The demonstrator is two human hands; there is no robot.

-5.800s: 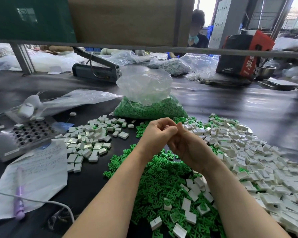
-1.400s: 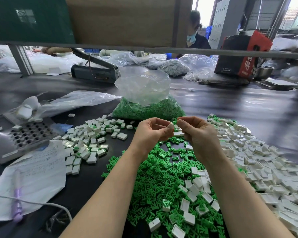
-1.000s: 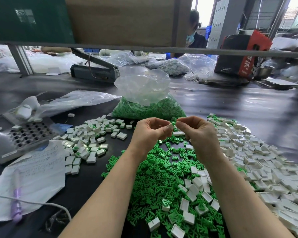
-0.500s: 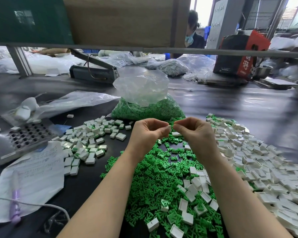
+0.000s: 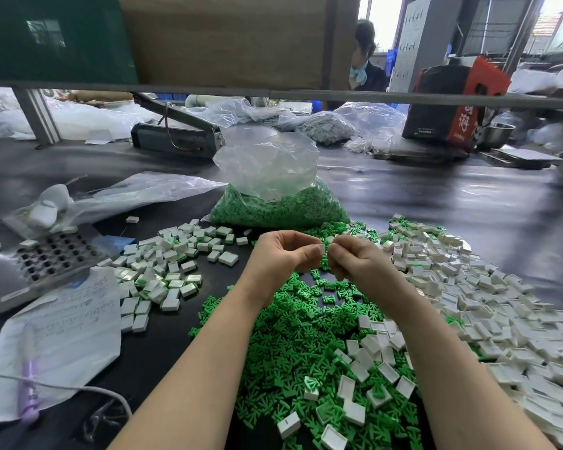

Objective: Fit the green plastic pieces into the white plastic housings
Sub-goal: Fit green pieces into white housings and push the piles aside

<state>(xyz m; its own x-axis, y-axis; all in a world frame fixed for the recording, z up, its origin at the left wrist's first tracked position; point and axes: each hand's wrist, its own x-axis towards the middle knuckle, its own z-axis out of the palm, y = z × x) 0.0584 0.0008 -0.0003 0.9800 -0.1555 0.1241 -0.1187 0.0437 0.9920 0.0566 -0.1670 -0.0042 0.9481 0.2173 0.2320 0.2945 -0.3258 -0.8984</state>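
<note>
My left hand (image 5: 281, 254) pinches a small white housing (image 5: 321, 249) at its fingertips. My right hand (image 5: 355, 261) meets it fingertip to fingertip, fingers curled; what it pinches is hidden. Both hands hover above a spread of loose green pieces (image 5: 293, 345) on the black table. A large heap of white housings (image 5: 468, 287) lies to the right. A smaller pile of white housings with green showing in them (image 5: 163, 267) lies to the left.
A clear bag of green pieces (image 5: 273, 203) stands behind my hands. At the left are a grey perforated tray (image 5: 46, 258), a handwritten paper (image 5: 62, 336), a purple pen (image 5: 28, 394) and a white cord (image 5: 78, 389). A person (image 5: 366, 60) sits beyond the shelf bar.
My hands stayed raised together over the green pile. The white housing now shows at my left fingertips, against my right fingers.
</note>
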